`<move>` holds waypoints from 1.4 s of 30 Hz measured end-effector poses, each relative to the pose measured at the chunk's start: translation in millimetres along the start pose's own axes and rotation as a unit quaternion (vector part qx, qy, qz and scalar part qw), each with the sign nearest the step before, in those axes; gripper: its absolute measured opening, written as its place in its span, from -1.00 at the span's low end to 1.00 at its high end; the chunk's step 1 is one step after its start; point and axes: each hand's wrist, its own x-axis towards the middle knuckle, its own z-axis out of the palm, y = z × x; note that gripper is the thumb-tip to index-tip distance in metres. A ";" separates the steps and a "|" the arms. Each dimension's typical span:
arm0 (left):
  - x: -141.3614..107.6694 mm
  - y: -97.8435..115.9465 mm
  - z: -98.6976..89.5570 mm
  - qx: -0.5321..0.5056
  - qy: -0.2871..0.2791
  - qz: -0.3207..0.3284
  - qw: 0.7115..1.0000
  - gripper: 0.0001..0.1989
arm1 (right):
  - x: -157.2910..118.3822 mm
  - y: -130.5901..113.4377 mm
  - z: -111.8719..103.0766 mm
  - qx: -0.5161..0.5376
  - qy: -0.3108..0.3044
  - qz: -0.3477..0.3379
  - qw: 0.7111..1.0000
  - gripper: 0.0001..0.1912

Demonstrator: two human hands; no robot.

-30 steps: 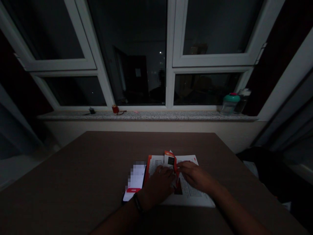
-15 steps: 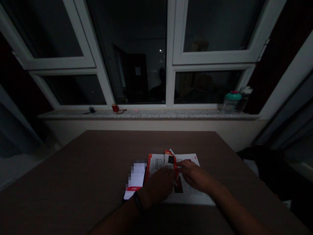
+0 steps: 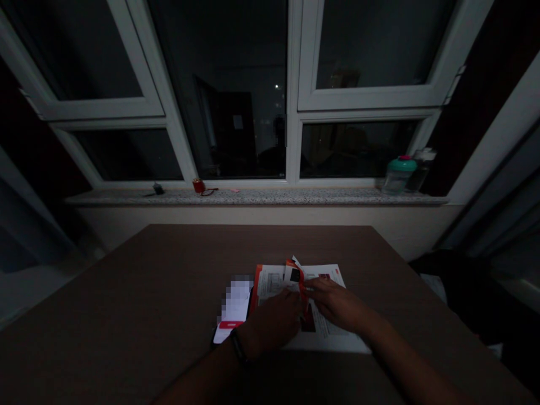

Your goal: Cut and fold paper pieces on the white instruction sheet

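A folded piece of orange and white printed paper (image 3: 294,274) lies on a larger printed sheet (image 3: 337,343) on the brown table (image 3: 139,292). My left hand (image 3: 278,318), with a dark band at its wrist, is closed on the near left part of the folded paper. From the right, my right hand (image 3: 333,301) has its fingers together on the paper's right edge. The two hands nearly meet, and they hide the lower part of the folded paper. Left of the sheet lies a phone (image 3: 236,306) with its screen lit.
Beyond the table's far edge runs a stone windowsill (image 3: 261,196). It carries a small dark bottle (image 3: 158,189), a red spool (image 3: 198,185) and a teal-lidded bottle (image 3: 399,174) beside another clear bottle (image 3: 422,169). Dark fabric (image 3: 468,287) is at the right.
My right hand's fingers have shifted very slightly along the folded paper. Otherwise the hands, sheet and phone look the same.
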 end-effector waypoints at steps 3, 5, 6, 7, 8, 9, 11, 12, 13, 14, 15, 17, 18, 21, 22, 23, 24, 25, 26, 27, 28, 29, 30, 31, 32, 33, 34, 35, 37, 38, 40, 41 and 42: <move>0.3 0.7 -0.6 -0.006 0.000 -0.003 1.000 -0.60 | 0.6 -0.7 0.4 0.004 -0.001 -0.002 1.000 -0.39; 0.1 1.0 -0.8 -0.017 0.001 -0.005 1.000 -0.58 | 1.0 -1.6 0.0 0.008 -0.003 -0.002 1.000 -0.38; 0.0 1.2 -1.2 -0.024 0.000 -0.007 1.000 -0.57 | 1.2 -2.0 -0.2 0.010 -0.003 -0.001 1.000 -0.38; -0.1 1.5 -1.8 -0.031 -0.001 -0.008 0.999 -0.57 | 1.3 -2.2 -0.4 0.011 -0.003 0.002 1.000 -0.38; -0.1 1.8 -2.7 -0.035 -0.005 -0.009 0.999 -0.57 | 1.4 -2.4 -0.3 0.012 -0.002 0.005 1.000 -0.38; 0.0 2.2 -3.7 -0.038 -0.008 -0.009 0.999 -0.57 | 1.6 -2.4 -0.1 0.012 -0.002 0.007 1.000 -0.38; 0.4 3.1 -5.9 -0.038 -0.017 -0.007 0.999 -0.60 | 2.0 -2.2 0.5 0.012 -0.004 0.009 1.000 -0.38; 0.6 3.5 -6.8 -0.036 -0.021 -0.004 0.999 -0.61 | 2.4 -2.3 0.8 0.011 -0.005 0.012 1.000 -0.39; 0.7 3.8 -7.6 -0.035 -0.023 -0.003 0.999 -0.61 | 2.8 -2.5 1.0 0.010 -0.006 0.015 1.000 -0.40; 0.8 4.0 -8.2 -0.035 -0.024 -0.002 0.999 -0.62 | 3.3 -2.8 1.1 0.009 -0.008 0.020 1.000 -0.43; 0.9 4.1 -8.5 -0.037 -0.024 -0.002 0.999 -0.62 | 3.9 -3.3 1.1 0.007 -0.009 0.025 1.000 -0.46; 0.7 3.9 -8.8 -0.041 -0.021 -0.006 0.999 -0.64 | 5.2 -4.5 1.1 0.004 -0.006 0.037 0.999 -0.52; 0.6 3.7 -8.6 -0.044 -0.020 -0.005 0.999 -0.66 | 5.8 -5.1 1.2 0.003 -0.004 0.040 0.999 -0.54; 0.3 2.5 -6.8 -0.051 -0.014 0.008 0.999 -0.71 | 7.3 -5.7 3.2 0.007 0.002 0.047 0.999 -0.57; 0.4 2.1 -5.7 -0.054 -0.012 0.012 0.998 -0.72 | 7.7 -5.4 4.3 0.008 0.004 0.049 0.999 -0.58; 0.4 1.6 -4.5 -0.057 -0.010 0.012 0.998 -0.72 | 8.1 -4.9 5.6 0.008 0.007 0.051 0.999 -0.58; 0.6 1.3 -3.3 -0.059 -0.008 0.009 0.998 -0.71 | 8.4 -4.4 6.8 0.006 0.012 0.053 0.999 -0.58; 0.7 1.0 -2.4 -0.059 -0.006 0.005 0.998 -0.70 | 8.8 -3.8 8.0 0.003 0.018 0.053 0.998 -0.59; 0.8 1.0 -1.8 -0.059 -0.006 0.000 0.998 -0.68 | 9.1 -3.4 8.8 0.000 0.021 0.053 0.998 -0.59; 0.9 1.1 -1.7 -0.057 -0.007 -0.001 0.998 -0.67 | 9.4 -3.1 9.2 -0.002 0.024 0.052 0.998 -0.59; 0.9 1.4 -2.0 -0.057 -0.008 0.000 0.998 -0.67 | 9.6 -3.2 9.3 -0.003 0.025 0.051 0.998 -0.60; 1.0 1.8 -2.7 -0.059 -0.009 0.005 0.998 -0.69 | 9.8 -3.5 9.0 -0.004 0.026 0.050 0.998 -0.60; 1.1 2.2 -3.6 -0.062 -0.010 0.011 0.998 -0.72 | 10.1 -4.1 8.3 -0.004 0.027 0.049 0.998 -0.61; 1.2 2.5 -4.5 -0.066 -0.011 0.017 0.998 -0.75 | 10.3 -4.8 7.6 -0.004 0.027 0.048 0.998 -0.62; 1.3 2.7 -5.2 -0.070 -0.010 0.023 0.997 -0.79 | 10.6 -5.6 6.7 -0.005 0.028 0.047 0.998 -0.63; 1.3 2.7 -5.7 -0.071 -0.008 0.026 0.997 -0.81 | 10.9 -6.4 6.0 -0.007 0.028 0.046 0.999 -0.63; 1.3 2.5 -5.8 -0.071 -0.007 0.028 0.997 -0.81 | 11.3 -7.1 5.4 -0.010 0.027 0.046 0.999 -0.64; 1.3 2.1 -5.7 -0.069 -0.006 0.029 0.997 -0.80 | 11.7 -7.7 4.9 -0.013 0.025 0.047 0.999 -0.65; 1.0 1.3 -5.2 -0.064 -0.007 0.030 0.997 -0.74 | 12.6 -8.4 4.3 -0.015 0.021 0.048 0.999 -0.65; 0.9 0.9 -5.0 -0.062 -0.010 0.031 0.998 -0.72 | 12.9 -8.6 4.1 -0.014 0.019 0.048 0.999 -0.65; 0.6 0.5 -5.4 -0.063 -0.017 0.035 0.997 -0.73 | 13.4 -8.9 3.9 -0.007 0.019 0.049 0.999 -0.66; 0.5 0.6 -6.0 -0.065 -0.018 0.036 0.997 -0.76 | 13.5 -9.0 4.0 -0.004 0.021 0.049 0.999 -0.66; 0.4 0.8 -6.8 -0.070 -0.017 0.037 0.997 -0.79 | 13.6 -9.1 4.1 0.000 0.023 0.048 0.999 -0.67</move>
